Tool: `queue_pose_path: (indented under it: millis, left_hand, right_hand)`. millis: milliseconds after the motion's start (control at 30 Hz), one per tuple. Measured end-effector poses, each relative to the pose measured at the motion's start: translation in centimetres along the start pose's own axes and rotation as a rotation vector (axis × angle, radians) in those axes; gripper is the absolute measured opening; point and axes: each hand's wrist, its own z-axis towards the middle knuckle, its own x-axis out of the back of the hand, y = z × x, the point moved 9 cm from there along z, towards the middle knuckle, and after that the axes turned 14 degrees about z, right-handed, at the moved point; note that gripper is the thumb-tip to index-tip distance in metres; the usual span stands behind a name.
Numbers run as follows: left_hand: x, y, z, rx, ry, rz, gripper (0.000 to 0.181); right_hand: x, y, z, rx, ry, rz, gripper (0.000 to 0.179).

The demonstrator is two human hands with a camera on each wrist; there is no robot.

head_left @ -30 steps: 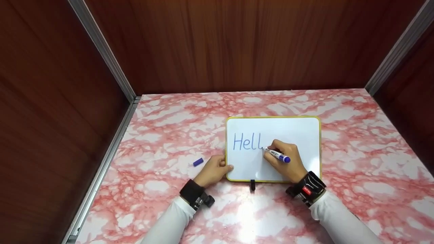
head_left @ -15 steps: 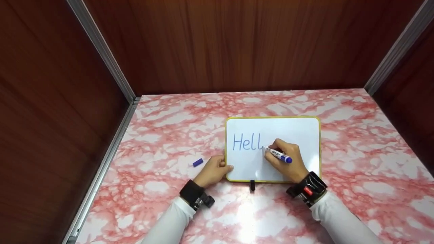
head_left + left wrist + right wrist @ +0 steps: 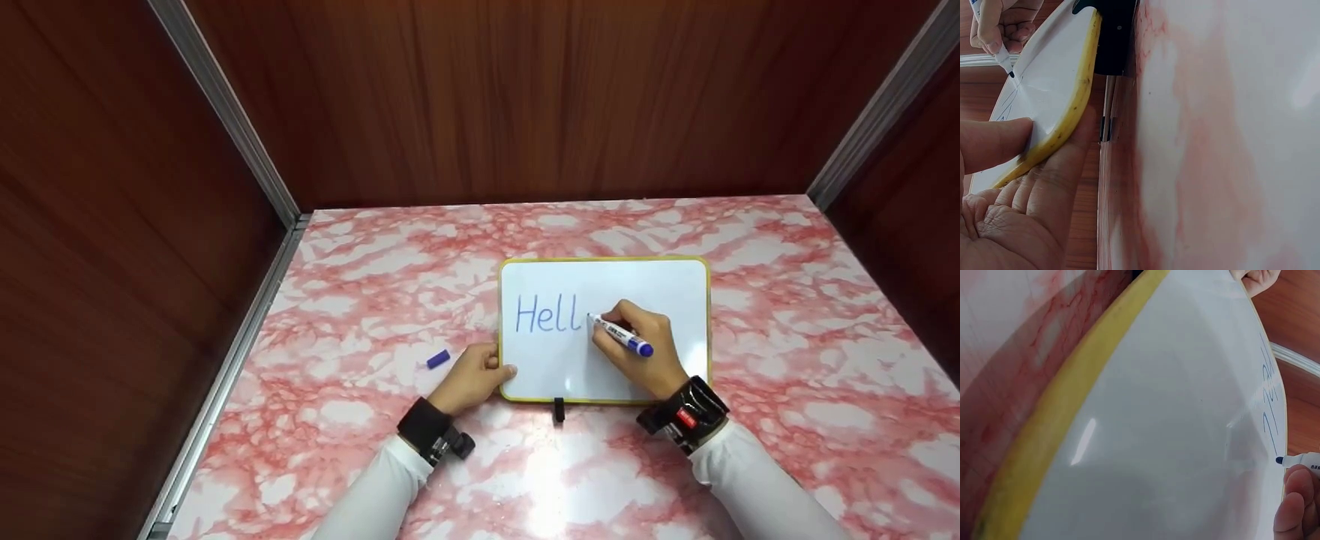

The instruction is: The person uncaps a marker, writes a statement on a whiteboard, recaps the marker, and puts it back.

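Note:
A whiteboard [image 3: 555, 367] with a yellow frame carries the blue handwritten letters "Hell" [image 3: 548, 313]. My left hand [image 3: 470, 377] grips its lower left edge, thumb on the white face and fingers behind the frame, as the left wrist view shows at the yellow rim [image 3: 1081, 93]. Between thumb and fingers my right hand [image 3: 646, 349] pinches a white marker [image 3: 619, 334] with a blue end. The marker's dark tip [image 3: 1279, 460] is at the board's surface, just right of the last letter; whether it touches cannot be told.
A blue marker cap [image 3: 438, 359] lies on the red-and-white marbled table [image 3: 360, 330] left of my left hand. A small black stand piece [image 3: 559, 409] juts out below the board. Brown wooden panels [image 3: 495, 105] rise behind and at both sides.
My right hand has moved the marker slightly up and to the right, away from the end of the last "l". The left hand and the board have stayed in place.

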Motion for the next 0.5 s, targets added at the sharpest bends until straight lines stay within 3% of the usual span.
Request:
queue_pose_path:
  millis: [233, 500]
  left_hand:
    - [0.01, 0.23, -0.1, -0.015, 0.0, 0.001, 0.026]
    - [0.1, 0.0, -0.12, 0.014, 0.0, 0.008, 0.026]
  right_hand:
    - [-0.27, 0.47, -0.08, -0.021, -0.012, 0.001, 0.014]
    - [-0.59, 0.38, -0.39, -0.018, -0.026, 0.01, 0.015]
